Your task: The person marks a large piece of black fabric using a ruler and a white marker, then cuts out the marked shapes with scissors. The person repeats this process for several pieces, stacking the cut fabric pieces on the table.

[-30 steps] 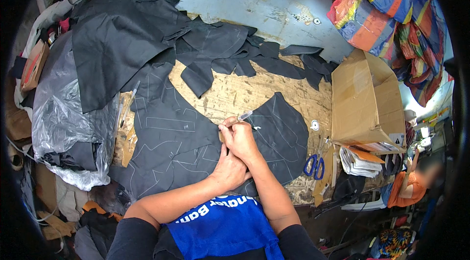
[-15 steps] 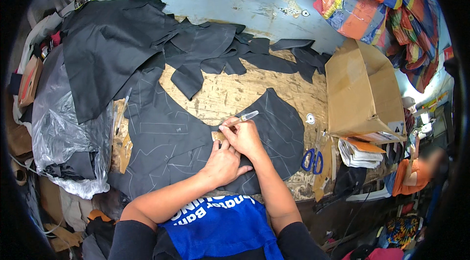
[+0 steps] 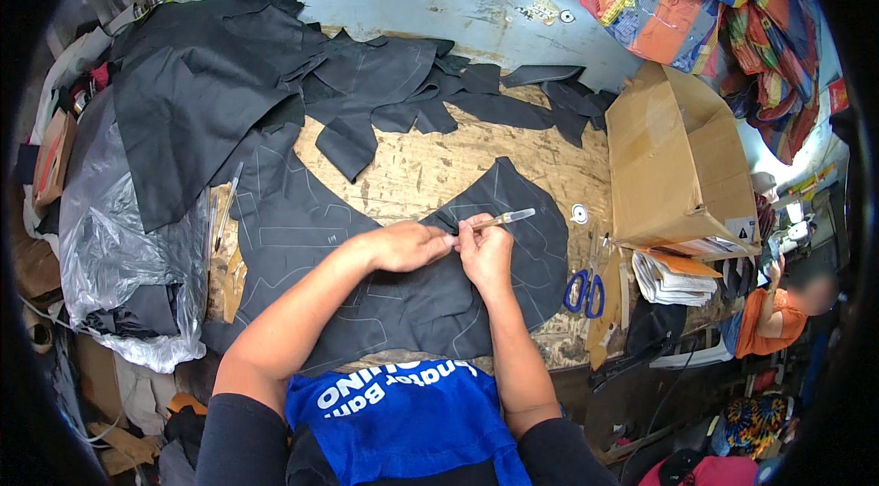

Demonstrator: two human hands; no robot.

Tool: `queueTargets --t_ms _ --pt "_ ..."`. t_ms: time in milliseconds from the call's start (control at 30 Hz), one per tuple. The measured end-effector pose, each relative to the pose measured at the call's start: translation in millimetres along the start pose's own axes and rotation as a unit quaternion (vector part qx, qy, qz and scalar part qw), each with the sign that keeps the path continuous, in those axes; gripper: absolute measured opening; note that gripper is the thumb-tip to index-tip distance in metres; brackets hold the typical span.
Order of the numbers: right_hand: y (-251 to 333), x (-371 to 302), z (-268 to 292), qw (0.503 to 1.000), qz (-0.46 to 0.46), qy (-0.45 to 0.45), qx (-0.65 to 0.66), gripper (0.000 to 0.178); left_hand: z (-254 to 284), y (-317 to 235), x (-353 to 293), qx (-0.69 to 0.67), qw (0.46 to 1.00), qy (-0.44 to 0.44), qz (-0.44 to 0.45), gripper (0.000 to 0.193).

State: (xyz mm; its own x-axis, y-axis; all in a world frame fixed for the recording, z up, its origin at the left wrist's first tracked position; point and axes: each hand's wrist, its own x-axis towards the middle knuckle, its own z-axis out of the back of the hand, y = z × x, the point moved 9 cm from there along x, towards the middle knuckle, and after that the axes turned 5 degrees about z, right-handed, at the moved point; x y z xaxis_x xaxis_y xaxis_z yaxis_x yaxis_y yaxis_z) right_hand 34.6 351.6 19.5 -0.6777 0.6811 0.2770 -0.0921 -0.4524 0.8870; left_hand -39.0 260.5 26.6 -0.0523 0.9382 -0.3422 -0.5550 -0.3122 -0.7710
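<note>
Black sheet material (image 3: pixel 293 248) with pale drawn outlines spreads across the wooden table in front of me. My right hand (image 3: pixel 485 257) is shut on a pen (image 3: pixel 505 218) with a clear barrel, its back end pointing right. Close against it, my left hand (image 3: pixel 410 246) is closed, its fingertips meeting those of my right hand above the sheet. What the left fingers pinch is hidden. To the right, the drawn-on black sheet (image 3: pixel 526 257) continues in a rounded lobe.
Blue-handled scissors (image 3: pixel 584 292) lie to the right, near a cardboard box (image 3: pixel 655 166) and stacked papers (image 3: pixel 673 283). Black offcuts (image 3: pixel 366 83) line the table's (image 3: pixel 412 166) far side. Clear plastic (image 3: pixel 137 239) covers things at left. A person in orange (image 3: pixel 765 321) is at far right.
Both hands have moved up and right off the small brown piece's spot, which no longer shows there. The left fingers, flat before, are now closed beside the right hand. The pen moved right.
</note>
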Motion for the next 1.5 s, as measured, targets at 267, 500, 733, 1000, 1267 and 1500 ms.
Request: queueTargets --t_ms 267,500,733,1000,1267,1500 --pt "69 -31 -14 0.939 0.222 0.071 -0.255 0.008 -5 41 15 -0.228 0.957 0.109 0.139 0.068" --pt "84 -43 -48 0.948 0.255 0.104 -0.159 0.012 1 34 9 -0.253 0.953 0.102 0.131 0.071" --pt "59 -41 -56 0.986 0.125 0.104 0.018 0.010 -1 41 14 -0.252 0.954 0.098 0.129 0.073" --pt "42 -17 -4 0.990 0.074 0.098 -0.076 0.016 -2 36 14 -0.185 0.974 0.077 0.108 0.069" --pt "36 12 -1 0.985 0.148 0.057 -0.072 0.012 1 7 -1 -0.001 1.000 -0.010 0.013 0.062" --pt "1 -9 32 0.979 -0.018 -0.026 0.200 0.016 -67 -31 -47 0.253 0.941 -0.219 -0.051 0.059"
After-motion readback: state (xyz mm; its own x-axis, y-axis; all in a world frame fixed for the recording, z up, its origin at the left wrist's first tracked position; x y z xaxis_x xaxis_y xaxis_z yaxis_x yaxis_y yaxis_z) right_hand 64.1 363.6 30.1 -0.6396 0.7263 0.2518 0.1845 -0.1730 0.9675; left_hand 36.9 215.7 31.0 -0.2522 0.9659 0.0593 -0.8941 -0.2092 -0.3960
